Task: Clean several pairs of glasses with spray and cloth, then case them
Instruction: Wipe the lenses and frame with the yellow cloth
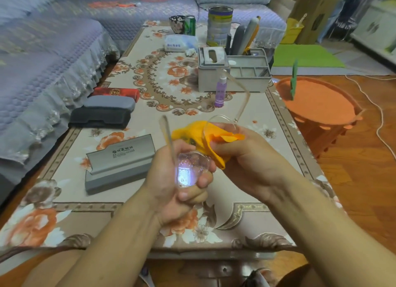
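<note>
The wiping step looks to be in hand. Nearest the person, the left hand (180, 179) curls round one lens of the clear-framed glasses (194, 169), held above the table (257, 179). Just beyond, the right hand (242, 149) pinches the orange cloth (214, 141) over the other lens. The frame's long axis runs from lower left to upper right, with its arms pointing away from the person. The next move probably calls for swapping lenses, then laying the glasses in the open grey case (120, 164), left of the hands. Beyond the glasses stands the purple spray bottle (220, 89).
</note>
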The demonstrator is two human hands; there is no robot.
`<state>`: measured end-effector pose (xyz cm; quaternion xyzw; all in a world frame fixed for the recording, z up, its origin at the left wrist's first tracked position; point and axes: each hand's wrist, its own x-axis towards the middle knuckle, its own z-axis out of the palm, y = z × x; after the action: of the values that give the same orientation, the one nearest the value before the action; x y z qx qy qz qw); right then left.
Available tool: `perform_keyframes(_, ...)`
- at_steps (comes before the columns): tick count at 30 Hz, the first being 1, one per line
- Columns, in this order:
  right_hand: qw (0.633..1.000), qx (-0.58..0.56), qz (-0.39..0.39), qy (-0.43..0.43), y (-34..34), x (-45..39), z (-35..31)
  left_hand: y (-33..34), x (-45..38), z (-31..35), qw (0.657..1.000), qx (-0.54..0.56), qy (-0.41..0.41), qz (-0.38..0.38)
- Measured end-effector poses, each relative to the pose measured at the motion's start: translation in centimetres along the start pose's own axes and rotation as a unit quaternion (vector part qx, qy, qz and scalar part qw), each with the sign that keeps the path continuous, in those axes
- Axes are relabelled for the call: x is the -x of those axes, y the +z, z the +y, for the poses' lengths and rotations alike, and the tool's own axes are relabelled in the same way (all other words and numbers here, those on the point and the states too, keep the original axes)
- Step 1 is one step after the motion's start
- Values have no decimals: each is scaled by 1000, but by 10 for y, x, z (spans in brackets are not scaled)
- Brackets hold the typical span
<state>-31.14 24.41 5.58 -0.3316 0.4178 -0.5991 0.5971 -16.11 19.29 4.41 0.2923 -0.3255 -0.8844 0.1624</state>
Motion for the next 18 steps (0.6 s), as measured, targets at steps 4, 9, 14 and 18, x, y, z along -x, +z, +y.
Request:
perform_keyframes(4,995,-19,95,5,-3,-3,14,7,-6,-12,999,-37,3,20)
perform_keyframes(9,976,-81,201,4,-2,-8,18,11,-13,-25,997,-49,26,50)
perform_keyframes(14,971,-44,234,-28,-12,-12,7,17,-16,-26,997,-33,41,61)
perform_keyframes(18,968,99,220,-63,-19,-10,-8,11,-11,-14,997,-43,39,42)
